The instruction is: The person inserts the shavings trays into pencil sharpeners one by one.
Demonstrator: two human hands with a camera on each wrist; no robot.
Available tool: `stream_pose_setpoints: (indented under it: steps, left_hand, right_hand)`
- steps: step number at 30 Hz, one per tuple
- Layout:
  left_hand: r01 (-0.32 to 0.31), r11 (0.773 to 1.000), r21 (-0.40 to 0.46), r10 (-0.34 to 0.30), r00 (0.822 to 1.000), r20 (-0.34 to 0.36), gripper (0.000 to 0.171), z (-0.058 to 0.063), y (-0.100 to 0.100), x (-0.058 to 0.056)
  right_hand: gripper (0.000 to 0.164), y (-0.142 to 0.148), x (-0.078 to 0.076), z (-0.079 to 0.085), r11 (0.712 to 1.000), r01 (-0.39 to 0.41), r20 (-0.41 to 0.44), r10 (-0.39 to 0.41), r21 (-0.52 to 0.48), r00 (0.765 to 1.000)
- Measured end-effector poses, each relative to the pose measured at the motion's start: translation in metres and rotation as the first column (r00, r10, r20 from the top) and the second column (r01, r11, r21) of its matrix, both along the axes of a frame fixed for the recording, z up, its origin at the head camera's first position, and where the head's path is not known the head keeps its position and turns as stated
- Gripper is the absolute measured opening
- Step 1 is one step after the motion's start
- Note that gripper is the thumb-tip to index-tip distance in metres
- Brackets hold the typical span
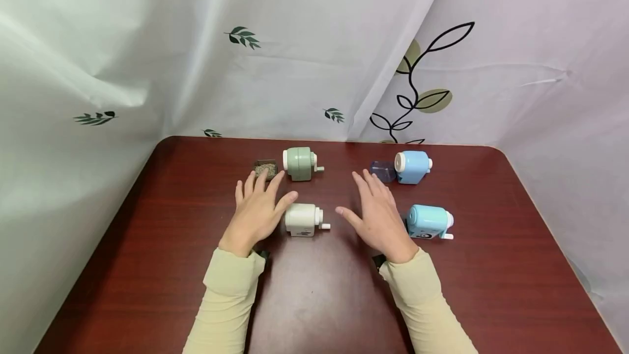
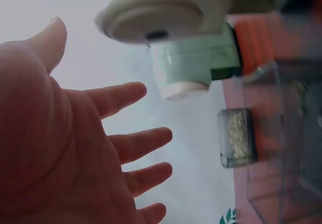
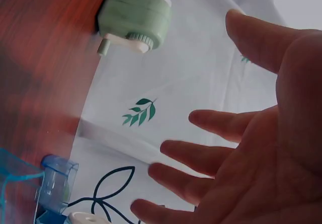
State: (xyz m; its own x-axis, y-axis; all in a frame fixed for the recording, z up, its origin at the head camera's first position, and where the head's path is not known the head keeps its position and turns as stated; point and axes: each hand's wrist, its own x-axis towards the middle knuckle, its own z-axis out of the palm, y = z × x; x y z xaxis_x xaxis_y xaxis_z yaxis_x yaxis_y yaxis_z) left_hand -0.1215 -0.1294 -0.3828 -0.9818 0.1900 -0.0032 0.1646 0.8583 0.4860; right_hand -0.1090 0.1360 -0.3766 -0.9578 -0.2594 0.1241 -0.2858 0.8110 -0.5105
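My left hand point(image 1: 255, 209) is held over the table with fingers spread, just left of a cream crank pencil sharpener point(image 1: 301, 219). Beyond its fingertips are a small tray of pencil shavings point(image 1: 266, 169) and a green pencil sharpener point(image 1: 298, 163). My right hand point(image 1: 380, 217), also spread and holding nothing, hovers left of a turquoise pencil sharpener point(image 1: 426, 221). Past its fingers stand a blue pencil sharpener point(image 1: 413, 167) and a clear bluish tray point(image 1: 383, 171). In the left wrist view a blurred clear box point(image 2: 266, 153) is close to the camera.
All of this is on a dark red wooden table point(image 1: 314, 299). A white curtain point(image 1: 275, 86) with leaf prints hangs behind the table's far edge. In the right wrist view a transparent blue piece point(image 3: 20, 168) shows at the lower left.
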Motion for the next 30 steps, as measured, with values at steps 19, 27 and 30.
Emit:
stream_pose_setpoints:
  steps: [19, 27, 30]
  left_hand:
    - [0.099, 0.995, -0.004, -0.098, 0.994, 0.036, 0.054, -0.013, -0.044, 0.004]
    - [0.172, 0.985, 0.0, -0.172, 0.984, 0.042, 0.074, -0.02, -0.069, 0.006]
    - [0.185, 0.983, 0.005, -0.185, 0.982, 0.041, 0.081, -0.023, -0.076, 0.008]
  right_hand:
    - [0.082, -0.018, 0.002, 0.002, 0.995, -0.097, -0.025, 0.097, 0.013, 0.995]
    - [0.084, -0.026, 0.0, 0.002, 0.992, -0.127, -0.01, 0.127, 0.012, 0.992]
    - [0.086, -0.03, -0.001, 0.001, 0.99, -0.138, 0.003, 0.138, 0.008, 0.99]
